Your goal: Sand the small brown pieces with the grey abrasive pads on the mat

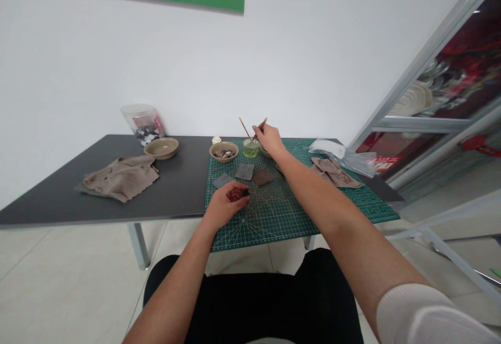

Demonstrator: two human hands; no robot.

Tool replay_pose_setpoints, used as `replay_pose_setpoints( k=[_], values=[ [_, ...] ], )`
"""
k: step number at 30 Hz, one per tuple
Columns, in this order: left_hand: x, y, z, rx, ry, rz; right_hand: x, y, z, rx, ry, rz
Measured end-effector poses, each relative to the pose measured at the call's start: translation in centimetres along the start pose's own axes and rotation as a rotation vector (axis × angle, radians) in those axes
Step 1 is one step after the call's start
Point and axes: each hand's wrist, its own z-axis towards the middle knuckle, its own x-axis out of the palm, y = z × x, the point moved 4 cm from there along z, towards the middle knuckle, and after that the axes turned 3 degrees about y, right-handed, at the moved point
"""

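Observation:
My left hand (226, 204) is closed in a pinch on a small dark piece (246, 192), held over the green cutting mat (270, 224). Reaching farther out, my right hand (271, 139) grips a thin wooden stick (264, 121) at the rim of a glass jar (250, 149) of yellowish-green liquid. A second thin stick (244, 127) leans in that jar. Between my hands lie a grey square sheet (245, 172), a brown one (262, 177) and a bluish-grey one (222, 180). My right hand partly hides a bowl (265, 153) behind it.
Left of the jar stands a bowl of small stone-like pieces (224, 154), with a small white container (216, 140) behind. Farther left are a tan bowl (161, 148), a clear tub (144, 125) and a brown cloth (121, 178). Another cloth (334, 172) and plastic bags (352, 157) lie right.

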Motion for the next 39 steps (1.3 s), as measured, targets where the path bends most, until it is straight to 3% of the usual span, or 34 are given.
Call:
replay_pose_setpoints(
  k=[10, 18, 24, 27, 31, 35, 39],
  values=[
    [0.1, 0.1, 0.1, -0.001, 0.002, -0.041, 1.9, -0.8, 0.2, 0.112, 0.139, 0.04],
    [-0.3, -0.3, 0.2, 0.048, -0.051, 0.074, 1.2, -1.2, -0.9, 0.128, 0.214, 0.115],
    [-0.4, -0.2, 0.6, 0.059, -0.103, 0.083, -0.3, 0.5, -5.7, 0.188, 0.2, 0.348],
    [-0.5, 0.0, 0.7, 0.064, -0.148, 0.027, -0.6, 3.0, -9.8, 0.013, 0.329, 0.444],
    [-0.7, -0.1, 0.8, 0.077, -0.14, 0.078, -0.5, 4.9, -14.3, 0.022, 0.465, 0.461],
    [-0.7, -0.4, 0.9, 0.112, -0.093, 0.154, 0.6, 5.5, -16.1, 0.069, 0.548, 0.584],
    [-0.7, -0.4, 0.9, 0.118, -0.096, 0.254, 1.1, 5.1, -16.2, 0.098, 0.508, 0.526]
  ],
)
